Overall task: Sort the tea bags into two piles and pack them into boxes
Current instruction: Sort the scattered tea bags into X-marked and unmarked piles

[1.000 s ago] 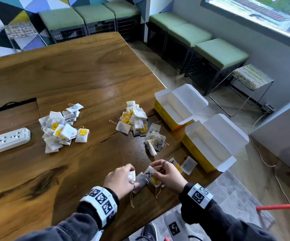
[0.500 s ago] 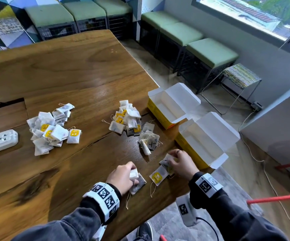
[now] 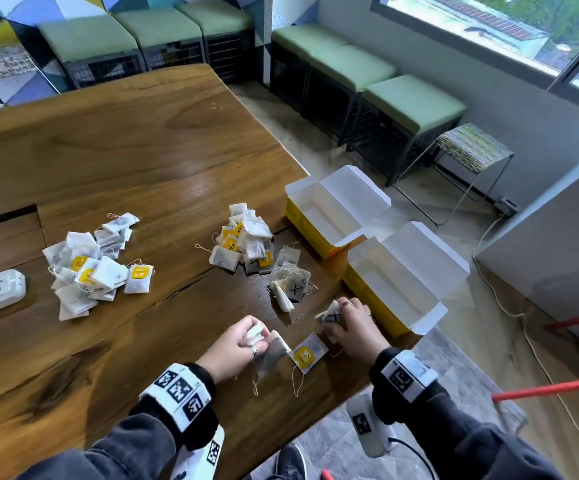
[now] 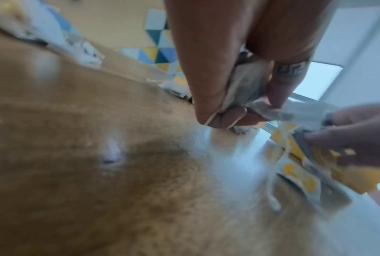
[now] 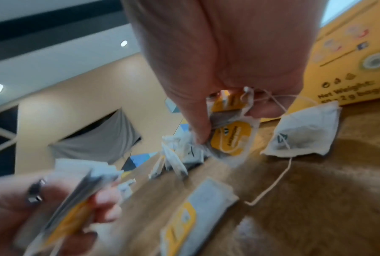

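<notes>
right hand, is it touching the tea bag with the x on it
Touching. The head view shows the right hand with its fingers curled over the tea bag with the x, gripping it beside the nearer yellow box.

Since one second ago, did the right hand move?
Yes. The right hand moved right, from the middle of the wooden table's near edge toward the nearer yellow cardboard box, and now grips tea bags beside it.

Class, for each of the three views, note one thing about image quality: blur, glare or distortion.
Head view: sharp, though wide-angle bending curves the table; daylight sheen on the wood. Left wrist view: heavy blur, white glare on the table beneath the left hand. Right wrist view: tea bag fairly crisp, left hand smeared.
</notes>
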A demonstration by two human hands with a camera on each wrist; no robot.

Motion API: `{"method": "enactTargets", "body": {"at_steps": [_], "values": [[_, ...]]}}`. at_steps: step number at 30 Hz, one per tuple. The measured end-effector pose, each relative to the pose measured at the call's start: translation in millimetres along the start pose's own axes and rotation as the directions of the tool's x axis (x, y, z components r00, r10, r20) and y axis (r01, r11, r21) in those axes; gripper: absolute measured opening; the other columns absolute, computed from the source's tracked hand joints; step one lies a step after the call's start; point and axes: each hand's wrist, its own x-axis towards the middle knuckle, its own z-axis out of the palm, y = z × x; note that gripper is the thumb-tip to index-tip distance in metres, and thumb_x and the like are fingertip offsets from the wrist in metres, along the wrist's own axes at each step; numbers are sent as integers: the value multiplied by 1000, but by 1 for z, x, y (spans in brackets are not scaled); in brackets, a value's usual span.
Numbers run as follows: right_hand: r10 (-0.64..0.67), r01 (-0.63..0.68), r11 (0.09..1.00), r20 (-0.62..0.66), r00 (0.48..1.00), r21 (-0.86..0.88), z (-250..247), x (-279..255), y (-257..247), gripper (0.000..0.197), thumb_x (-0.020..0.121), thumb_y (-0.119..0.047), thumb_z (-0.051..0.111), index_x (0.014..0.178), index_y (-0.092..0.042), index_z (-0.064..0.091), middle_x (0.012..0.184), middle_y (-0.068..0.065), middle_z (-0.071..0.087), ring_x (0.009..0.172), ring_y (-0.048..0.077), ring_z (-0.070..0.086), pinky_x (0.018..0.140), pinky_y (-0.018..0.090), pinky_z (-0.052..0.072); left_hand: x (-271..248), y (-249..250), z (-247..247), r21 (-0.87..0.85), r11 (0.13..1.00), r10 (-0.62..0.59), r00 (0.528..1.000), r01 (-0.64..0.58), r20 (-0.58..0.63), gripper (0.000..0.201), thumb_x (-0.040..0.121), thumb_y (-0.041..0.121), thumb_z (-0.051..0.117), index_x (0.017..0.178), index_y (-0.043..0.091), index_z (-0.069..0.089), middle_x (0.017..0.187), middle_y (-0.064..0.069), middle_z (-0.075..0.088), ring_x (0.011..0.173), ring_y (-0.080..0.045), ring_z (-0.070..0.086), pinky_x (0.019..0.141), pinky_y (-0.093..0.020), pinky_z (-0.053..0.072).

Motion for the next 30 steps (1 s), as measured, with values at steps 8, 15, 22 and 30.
{"method": "enactTargets", "body": {"at_steps": [8,15,22,30], "values": [[96,-208,414,185,978,886,-14,-19,18,15,91,0,49,99,-12,49,88,10,55,71,16,58,62,25,52,4,19,8,-736,584,-137,936,342,326,47,61,1,49,107,7,52,65,-3,52,53,-13,49,63,-37,51],[106,-329,21,325,940,944,-7,-31,27,34,69,-14,53,103,-10,51,84,10,49,66,16,53,55,25,48,24,31,51,324,945,-115,975,49,190,70,67,40,79,125,19,44,116,-2,60,96,-11,60,83,-23,47],[37,-418,-136,426,904,898,2,-37,36,48,62,-26,69,102,-6,54,81,10,54,68,19,54,57,26,51,36,15,75,560,817,-107,990,139,-90,38,79,34,65,110,19,49,115,-6,52,108,-26,55,90,-35,47],[50,-329,-3,328,943,944,5,-33,39,9,90,-3,44,94,-6,52,80,9,55,69,16,57,58,26,52,22,21,52,-26,998,-51,998,52,26,28,64,20,70,88,20,56,86,1,62,76,-10,59,66,-17,46]]}}
